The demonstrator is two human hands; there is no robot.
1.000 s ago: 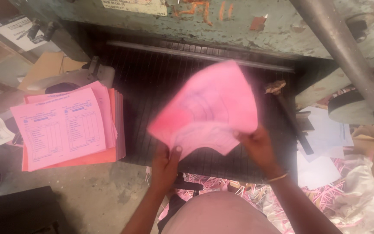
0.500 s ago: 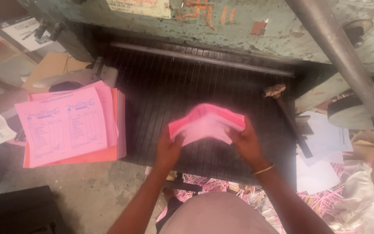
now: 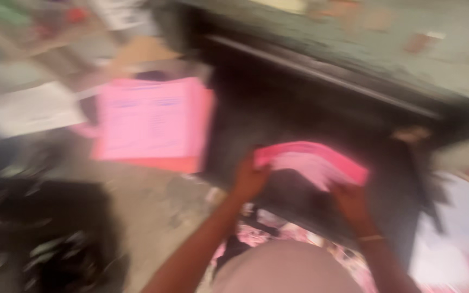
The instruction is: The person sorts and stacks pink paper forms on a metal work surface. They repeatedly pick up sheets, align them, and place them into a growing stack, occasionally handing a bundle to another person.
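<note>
The view is heavily blurred. A bent bundle of pink paper sheets (image 3: 313, 160) is held over the dark bed of a big green machine (image 3: 305, 108). My left hand (image 3: 249, 176) grips the bundle's left end. My right hand (image 3: 349, 201), with a thin bangle at the wrist, holds its right lower edge. The bundle curves upward between the two hands.
A stack of pink printed sheets (image 3: 150, 122) lies to the left of the machine's bed. White papers (image 3: 39, 108) lie further left. Pale sheets and pink scraps (image 3: 451, 244) are at the lower right. Dark objects (image 3: 39, 239) fill the lower left floor.
The spread pink sheets were gathered and bent into a curved bundle between both hands. The camera has swung left, so the side stack now sits nearer the middle.
</note>
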